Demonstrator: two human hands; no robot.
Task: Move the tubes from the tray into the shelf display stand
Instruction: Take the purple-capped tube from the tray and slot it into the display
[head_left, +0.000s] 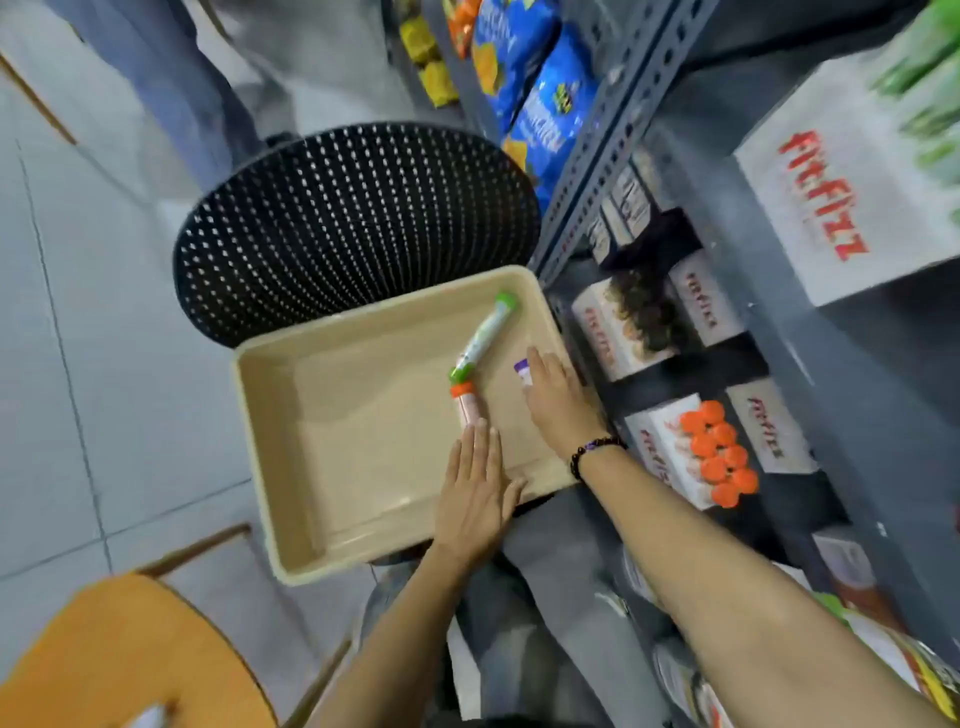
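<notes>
A beige tray (332, 467) rests on a black perforated stool. Three tubes lie in its right part: a green-capped tube (485, 332), an orange-capped tube (466, 408) and a purple-capped tube (523, 370). My left hand (475, 493) lies flat over the tray, fingers together, fingertips touching the lower end of the orange-capped tube. My right hand (556, 405) reaches over the purple-capped tube and covers most of it; whether the fingers grip it is hidden. A white display box (670, 447) on the shelf holds several orange-capped tubes (719, 452).
The grey metal shelf (597, 156) stands at the right with more white display boxes (711, 306) and blue snack bags (524, 78). The black perforated stool (353, 223) sits under the tray. An orange chair seat (114, 660) is at the bottom left.
</notes>
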